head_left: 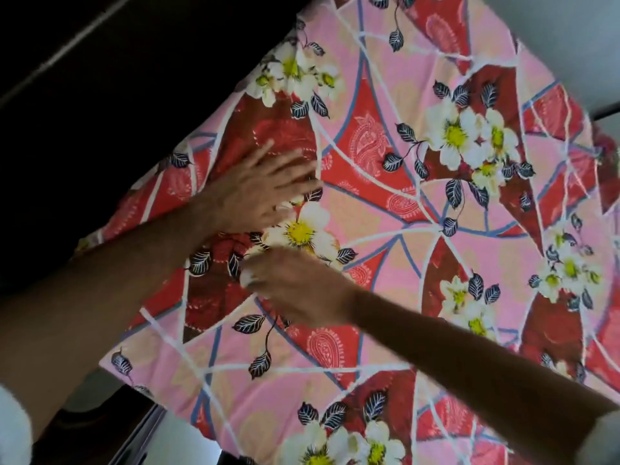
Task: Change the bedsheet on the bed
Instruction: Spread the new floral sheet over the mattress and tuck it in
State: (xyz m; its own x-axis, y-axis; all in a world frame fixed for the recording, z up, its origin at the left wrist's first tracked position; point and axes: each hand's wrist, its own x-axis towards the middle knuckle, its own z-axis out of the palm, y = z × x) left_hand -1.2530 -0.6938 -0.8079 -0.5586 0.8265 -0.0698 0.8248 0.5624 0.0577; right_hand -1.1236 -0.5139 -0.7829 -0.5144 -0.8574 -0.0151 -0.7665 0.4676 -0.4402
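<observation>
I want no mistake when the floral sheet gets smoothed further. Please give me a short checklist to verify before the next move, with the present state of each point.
1. Left hand flat on the floral sheet, fingers spread: ok.
2. Right hand on the sheet near the left hand: ok; whether it has a grip on the cloth: cannot tell, the picture is blurred.
3. Sheet lies smooth to the right of the hands: ok, only slight creases.
4. Cloth under and beside the left hand is flat: not ok, it looks bunched.
5. Sheet edge on the dark side is tucked in: cannot tell, too dark.
</observation>
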